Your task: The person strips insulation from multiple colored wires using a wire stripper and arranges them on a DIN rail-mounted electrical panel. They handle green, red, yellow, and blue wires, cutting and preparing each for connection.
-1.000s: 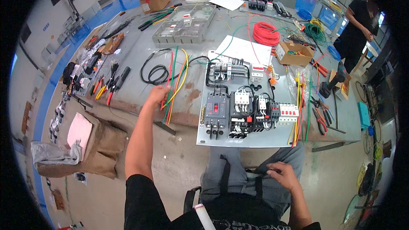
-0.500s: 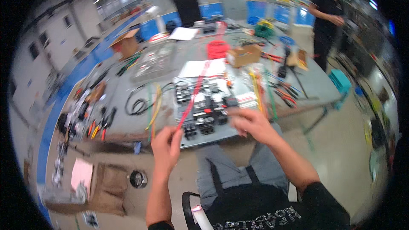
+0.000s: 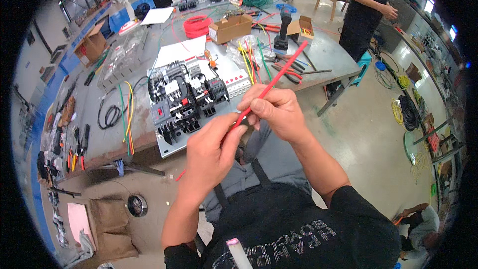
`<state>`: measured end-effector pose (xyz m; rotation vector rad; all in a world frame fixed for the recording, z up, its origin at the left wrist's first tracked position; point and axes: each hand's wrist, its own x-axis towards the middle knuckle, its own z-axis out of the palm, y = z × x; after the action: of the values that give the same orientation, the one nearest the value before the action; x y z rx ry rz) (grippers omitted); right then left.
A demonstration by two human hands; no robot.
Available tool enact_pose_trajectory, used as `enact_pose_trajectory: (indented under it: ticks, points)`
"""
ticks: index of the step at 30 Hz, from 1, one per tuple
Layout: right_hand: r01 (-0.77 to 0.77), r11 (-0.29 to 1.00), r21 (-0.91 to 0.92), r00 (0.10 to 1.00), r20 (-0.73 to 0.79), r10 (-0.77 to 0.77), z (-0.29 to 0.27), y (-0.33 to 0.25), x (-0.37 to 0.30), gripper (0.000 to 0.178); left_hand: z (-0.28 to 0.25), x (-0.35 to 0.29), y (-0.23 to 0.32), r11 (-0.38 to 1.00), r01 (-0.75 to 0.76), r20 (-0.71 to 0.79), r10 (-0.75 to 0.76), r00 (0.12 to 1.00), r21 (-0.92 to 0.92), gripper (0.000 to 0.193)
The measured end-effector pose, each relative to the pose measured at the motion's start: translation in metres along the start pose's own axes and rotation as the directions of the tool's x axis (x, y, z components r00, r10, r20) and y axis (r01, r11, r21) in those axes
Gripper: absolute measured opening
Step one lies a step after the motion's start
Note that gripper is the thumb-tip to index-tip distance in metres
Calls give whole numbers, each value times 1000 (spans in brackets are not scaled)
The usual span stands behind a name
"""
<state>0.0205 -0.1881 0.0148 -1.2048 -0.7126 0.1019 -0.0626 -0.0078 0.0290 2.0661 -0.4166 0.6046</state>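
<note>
A straight length of red wire (image 3: pixel 279 76) slants up to the right in front of my body. My left hand (image 3: pixel 213 148) pinches its lower part, and a short red end sticks out below that hand. Just above, my right hand (image 3: pixel 276 112) grips the same wire between thumb and fingers. Beyond my hands, at the table's front edge, lies a metal mounting plate (image 3: pixel 172 148) with black and white electrical components (image 3: pixel 186 92) on it. Neither hand touches the plate. A row of white breakers (image 3: pixel 238 85) with red switches sits at its right side.
On the grey table (image 3: pixel 137 132) are a red wire coil (image 3: pixel 197 26), a cardboard box (image 3: pixel 230 30), a cordless drill (image 3: pixel 283 30) and several pliers (image 3: pixel 291 72). Yellow and green wires (image 3: pixel 130 114) lie left of the plate. A person (image 3: pixel 366 12) stands beyond the right end; another crouches at lower right.
My right hand has come in to the left and now grips the red wire beside my left hand. The wire has swung to slant up rightward. My view has turned right.
</note>
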Motion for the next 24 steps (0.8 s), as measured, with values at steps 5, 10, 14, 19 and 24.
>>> enact_pose_trajectory:
  ticks: [5,10,14,19,24]
  points:
    - [-31,999,-38,997,66,33,-18,10,-3,20,13,7,-12,999,-27,-33,26,999,-17,13]
    - [-39,997,-59,990,135,47,-31,22,-5,20,18,14,-23,997,9,70,-4,998,-73,11]
    - [18,993,-120,994,113,-4,-41,34,-8,26,26,14,-31,994,1,94,10,995,-110,12]
    - [18,1000,-12,995,93,-17,-36,40,-5,34,24,16,-34,993,35,192,-13,981,-110,13]
    - [-48,991,125,987,158,28,-42,50,-6,35,19,21,-44,987,27,285,20,958,-160,15]
